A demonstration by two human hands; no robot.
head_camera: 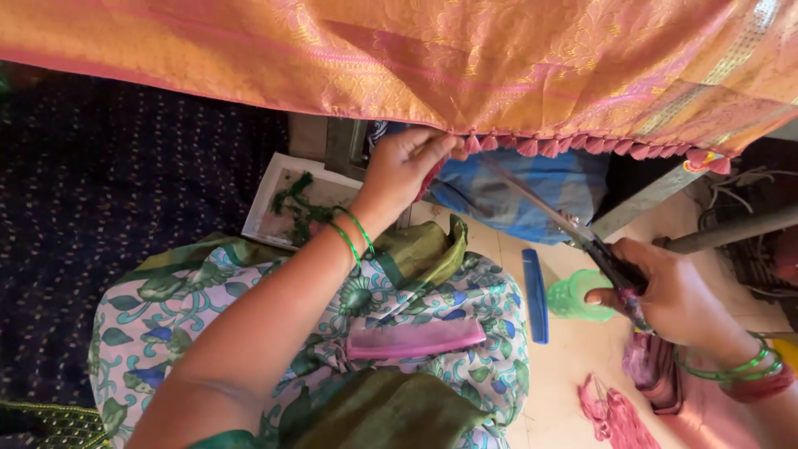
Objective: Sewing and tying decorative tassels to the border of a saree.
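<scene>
A pink and gold woven cloth [465,58] hangs across the top, with a row of pink tassels [573,148] along its lower edge. My left hand [403,166] pinches that edge at the leftmost tassels. My right hand [665,291] grips a pair of scissors [573,229] by the handles; the blades point up and left toward the tassels, apart from the cloth. Green bangles sit on both wrists.
A pink comb [416,339] lies on my floral-clothed lap. A blue comb [535,295] and a green spool [578,295] rest on the floor, with pink thread scraps [611,411] nearby. A white tray [274,195] holds green thread. Blue fabric [532,191] lies below the tassels.
</scene>
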